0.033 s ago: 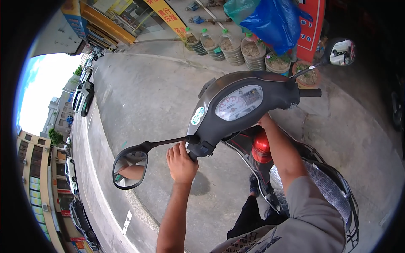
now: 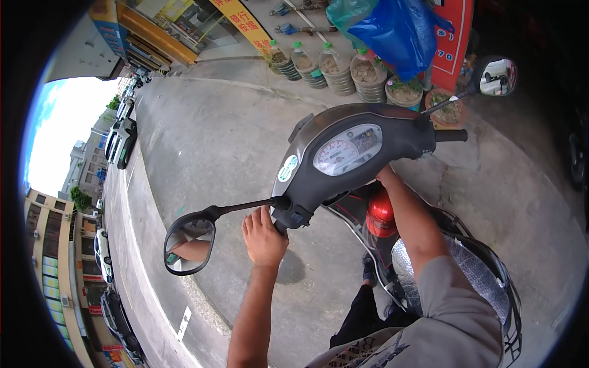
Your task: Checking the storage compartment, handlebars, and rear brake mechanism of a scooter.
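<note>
The handlebar housing [image 2: 325, 184] of a dark scooter with an oval dashboard [image 2: 346, 149] fills the middle of the view. My left hand [image 2: 265, 239] is closed round the left grip [image 2: 279, 226], below the left mirror stem. My right arm reaches down behind the dashboard; my right hand [image 2: 383, 173] is mostly hidden there, so what it touches is unclear. Below it are a red helmet [image 2: 380, 211] and a scooter seat [image 2: 460, 264] with a silver cover. The right grip [image 2: 451, 134] has no hand on it. My legs stand on the concrete, left of the scooter.
Large cut bottles with soil [image 2: 337, 76], flowerpots [image 2: 445, 110], a blue plastic sheet [image 2: 399, 43] and a red sign [image 2: 451, 55] line the wall at the top. A kerb [image 2: 190, 282] runs along the left, beyond it parked cars [image 2: 119, 141] and buildings.
</note>
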`<state>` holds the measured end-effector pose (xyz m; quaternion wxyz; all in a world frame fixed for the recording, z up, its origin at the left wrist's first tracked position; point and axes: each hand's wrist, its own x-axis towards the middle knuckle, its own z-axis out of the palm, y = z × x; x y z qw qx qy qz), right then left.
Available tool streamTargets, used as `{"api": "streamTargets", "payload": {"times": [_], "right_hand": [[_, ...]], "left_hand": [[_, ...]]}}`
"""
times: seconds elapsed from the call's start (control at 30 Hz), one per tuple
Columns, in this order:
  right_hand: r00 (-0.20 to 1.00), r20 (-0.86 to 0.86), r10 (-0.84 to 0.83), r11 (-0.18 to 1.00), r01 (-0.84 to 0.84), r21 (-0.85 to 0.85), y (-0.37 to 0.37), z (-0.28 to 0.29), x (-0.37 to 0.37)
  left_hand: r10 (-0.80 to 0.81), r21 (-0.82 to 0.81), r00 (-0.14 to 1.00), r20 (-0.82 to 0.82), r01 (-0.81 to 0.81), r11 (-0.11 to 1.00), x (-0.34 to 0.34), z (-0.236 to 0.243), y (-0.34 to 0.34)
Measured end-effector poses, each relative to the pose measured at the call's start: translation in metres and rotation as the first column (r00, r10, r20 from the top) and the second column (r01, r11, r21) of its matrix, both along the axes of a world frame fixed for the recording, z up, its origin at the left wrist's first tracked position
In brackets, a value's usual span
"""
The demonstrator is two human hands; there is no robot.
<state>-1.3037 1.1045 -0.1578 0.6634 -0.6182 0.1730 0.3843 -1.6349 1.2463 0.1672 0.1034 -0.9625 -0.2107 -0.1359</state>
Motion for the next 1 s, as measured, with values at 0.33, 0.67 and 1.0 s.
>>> {"api": "streamTargets", "payload": {"times": [0.33, 0.67, 1.0], "right_hand": [[0.132, 0.907, 0.400, 0.910, 0.063, -0.411, -0.032, 0.008, 0.008], [0.154, 0.812, 0.564, 0.807, 0.107, -0.581, -0.031, 0.045, -0.006], [0.189, 0.893, 0.408, 0.912, -0.036, -0.409, -0.043, 0.049, -0.010]], "left_hand": [[-0.034, -0.027, 0.999, 0.021, 0.034, 0.999, 0.011, -0.007, -0.004], [-0.003, -0.029, 1.000, 0.013, 0.003, 1.000, 0.008, -0.009, 0.000], [-0.031, -0.057, 0.999, 0.044, 0.033, 0.998, 0.014, -0.008, -0.002]]}}
